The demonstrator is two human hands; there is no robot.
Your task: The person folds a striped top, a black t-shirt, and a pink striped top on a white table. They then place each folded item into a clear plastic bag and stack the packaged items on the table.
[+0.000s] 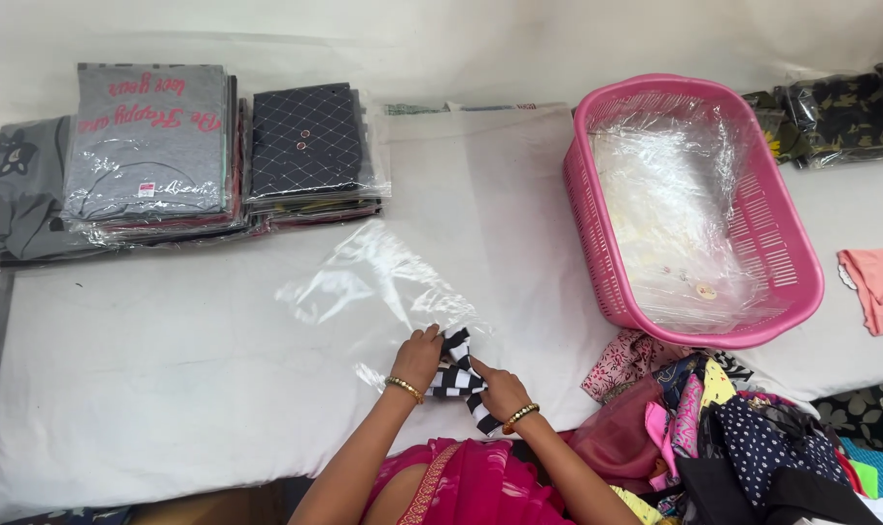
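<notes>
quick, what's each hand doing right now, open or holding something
Left hand: closed on the black-and-white striped cloth.
Right hand: closed on the same striped cloth, lower end.

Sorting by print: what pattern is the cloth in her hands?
Black and white stripes on the cloth, clearest in the head view.

A small garment-packing workplace is shown: a white-sheeted work surface [169, 369] is laid with stacks of folded clothes sealed in clear bags [159, 156], a pink plastic basket [787, 253] of plastic bags, and a heap of unpacked garments [714, 418].
</notes>
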